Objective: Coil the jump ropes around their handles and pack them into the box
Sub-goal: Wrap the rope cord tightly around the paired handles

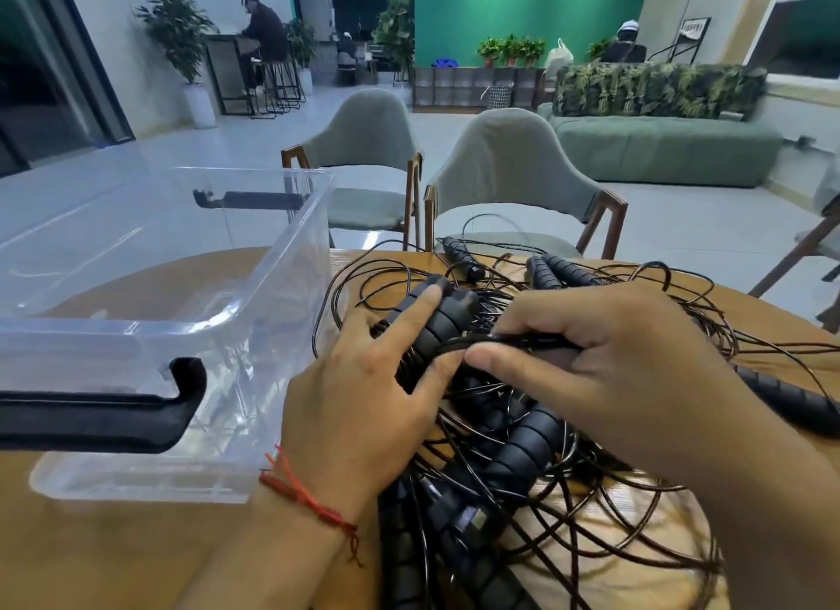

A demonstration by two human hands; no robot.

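Note:
A tangle of thin black jump ropes (591, 509) with several ribbed black handles lies on the wooden table (113, 555). My left hand (363, 396), a red string at its wrist, grips a pair of ribbed handles (436, 327), forefinger stretched along them. My right hand (613, 364) pinches a black rope (513, 340) between thumb and fingers, right beside the left thumb. A clear plastic box (282, 291) with black clip handles stands at the left; I see no ropes in it.
More handles lie at the far edge (463, 259), (563, 270), at the right (791, 396) and in front of me (522, 455). Two grey-green chairs (509, 168) stand beyond the table. People sit far off in the room.

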